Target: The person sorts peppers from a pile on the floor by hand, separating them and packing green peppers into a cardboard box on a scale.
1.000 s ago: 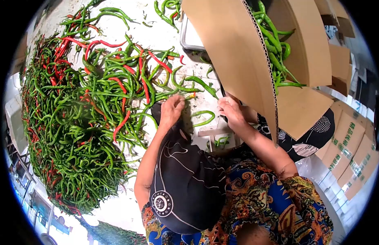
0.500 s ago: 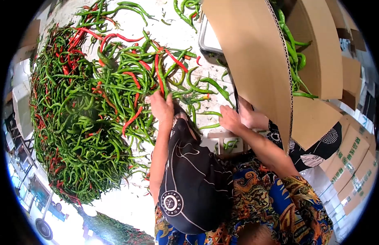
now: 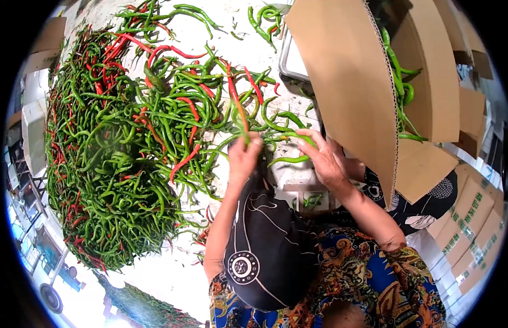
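My left hand is closed on a chili pepper that is red to orange, blurred by motion, and points up and away from the fingers. To its right, my right hand has its fingers curled around a green chili pepper. Another green chili pepper sticks out beneath that hand; whether it is gripped too I cannot tell. Left of both hands lies a large heap of green chili peppers with red ones mixed in. Looser peppers spread from the heap toward the hands.
A cardboard box with raised flaps stands to the right, green peppers inside it. Beside it is a tray with a dark rim. Stacked cartons are at the far right. Patterned dark cloth covers my leg.
My left hand has lifted off the pile and moved right, with a red pepper in it. My right hand has risen slightly and turned, now around a green pepper. The view has shifted a little.
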Available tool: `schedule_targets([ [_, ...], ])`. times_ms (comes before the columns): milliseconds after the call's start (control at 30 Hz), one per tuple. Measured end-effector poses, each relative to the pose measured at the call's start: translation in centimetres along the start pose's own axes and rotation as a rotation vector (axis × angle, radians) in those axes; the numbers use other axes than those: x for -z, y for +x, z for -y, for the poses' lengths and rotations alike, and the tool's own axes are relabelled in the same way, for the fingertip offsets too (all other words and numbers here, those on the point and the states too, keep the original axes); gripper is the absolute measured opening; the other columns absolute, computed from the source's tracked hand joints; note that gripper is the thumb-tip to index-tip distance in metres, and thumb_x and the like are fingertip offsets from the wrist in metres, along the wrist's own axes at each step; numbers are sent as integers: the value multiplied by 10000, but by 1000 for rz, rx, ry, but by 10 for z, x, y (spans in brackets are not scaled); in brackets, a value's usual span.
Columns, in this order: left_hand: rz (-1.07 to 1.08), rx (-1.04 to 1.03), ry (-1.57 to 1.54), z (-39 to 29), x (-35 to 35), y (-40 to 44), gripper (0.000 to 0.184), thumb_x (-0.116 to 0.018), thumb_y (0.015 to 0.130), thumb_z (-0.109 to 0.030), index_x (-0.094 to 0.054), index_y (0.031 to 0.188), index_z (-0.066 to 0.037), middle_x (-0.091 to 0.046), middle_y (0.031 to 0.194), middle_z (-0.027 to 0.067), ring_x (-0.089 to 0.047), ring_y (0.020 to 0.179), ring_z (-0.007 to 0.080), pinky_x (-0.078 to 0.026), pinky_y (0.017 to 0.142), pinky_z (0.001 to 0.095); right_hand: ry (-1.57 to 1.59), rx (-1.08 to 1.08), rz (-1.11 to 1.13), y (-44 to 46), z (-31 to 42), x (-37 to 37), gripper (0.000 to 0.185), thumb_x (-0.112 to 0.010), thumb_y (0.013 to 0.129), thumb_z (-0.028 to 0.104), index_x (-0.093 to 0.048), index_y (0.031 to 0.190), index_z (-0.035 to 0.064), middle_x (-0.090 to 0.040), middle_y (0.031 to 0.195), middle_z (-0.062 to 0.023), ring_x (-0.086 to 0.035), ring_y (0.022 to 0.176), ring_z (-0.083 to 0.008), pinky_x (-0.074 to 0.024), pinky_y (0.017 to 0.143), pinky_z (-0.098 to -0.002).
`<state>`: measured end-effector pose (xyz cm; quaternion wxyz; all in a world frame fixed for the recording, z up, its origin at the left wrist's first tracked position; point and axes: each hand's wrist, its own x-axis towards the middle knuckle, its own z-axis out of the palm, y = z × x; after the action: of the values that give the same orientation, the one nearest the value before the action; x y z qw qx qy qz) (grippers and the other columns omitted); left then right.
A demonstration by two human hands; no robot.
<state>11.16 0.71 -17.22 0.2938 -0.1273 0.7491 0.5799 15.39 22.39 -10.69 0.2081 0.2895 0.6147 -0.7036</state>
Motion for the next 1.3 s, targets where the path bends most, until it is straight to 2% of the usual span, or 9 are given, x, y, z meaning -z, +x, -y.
schedule_targets([
  [67,228,-324,219,-7,-14,-10,243,-680,859,-223,-654,1017,-40,-667,946,171,-651,863,357,-510,756,385,190,24,47,6,-9,-12,438,-643,919,225,-490,1271,14,-590,1082,-79,-554,982,-128,-449,878,-278],
  [100,391,-388,196,-24,-18,-13,229,-687,854,-175,-641,1003,-8,-653,880,108,-612,828,194,-488,782,329,271,-7,61,12,-24,-14,467,-658,912,226,-479,1277,-3,-564,1137,-97,-537,1064,-142,-432,932,-290],
  [233,721,-349,285,-35,-7,18,243,-658,866,-212,-670,1019,-24,-669,909,122,-647,856,226,-505,797,348,144,-12,-3,23,-32,-5,425,-618,920,185,-478,1281,10,-595,980,-74,-562,845,-127,-466,784,-261],
  [400,-349,-669,1022,-13,-1,119,195,-636,786,-130,-678,967,-70,-580,961,125,-539,896,323,-473,745,402,-123,-141,-47,4,32,-15,442,-586,908,133,-480,1314,-8,-555,867,-14,-504,747,-91,-422,690,-230],
  [533,-264,-512,1314,-19,-17,125,158,-620,771,-194,-727,854,-113,-583,962,63,-477,1039,262,-390,842,444,26,-60,-98,13,5,-11,509,-644,892,138,-456,1341,-9,-548,902,-3,-482,757,-76,-415,688,-217],
  [767,-521,-748,825,-52,-7,70,185,-722,783,-199,-621,901,-99,-558,723,84,-528,724,305,-376,660,446,35,-24,-162,16,-7,-6,466,-627,911,175,-472,1316,3,-555,931,-12,-482,752,-81,-434,675,-231],
  [900,-51,-224,262,-30,-28,40,177,-712,814,-163,-624,881,-25,-624,769,121,-611,708,225,-470,631,352,53,-63,-126,20,-2,-13,459,-663,904,212,-510,1293,21,-566,925,-9,-504,783,-85,-435,711,-223],
  [1100,492,-375,6,-57,-18,7,290,-716,788,-145,-663,1054,-42,-670,844,132,-651,736,285,-515,666,359,191,-65,-11,25,0,-14,306,-684,906,211,-570,1117,22,-632,951,-55,-603,864,-122,-473,770,-250],
  [1300,-277,-389,1007,36,52,0,368,-629,707,-52,-604,1073,-88,-566,1124,137,-516,1088,344,-438,838,451,159,-153,-63,22,2,-6,187,-617,936,202,-560,1037,55,-571,876,-22,-586,800,-122,-472,756,-283],
])
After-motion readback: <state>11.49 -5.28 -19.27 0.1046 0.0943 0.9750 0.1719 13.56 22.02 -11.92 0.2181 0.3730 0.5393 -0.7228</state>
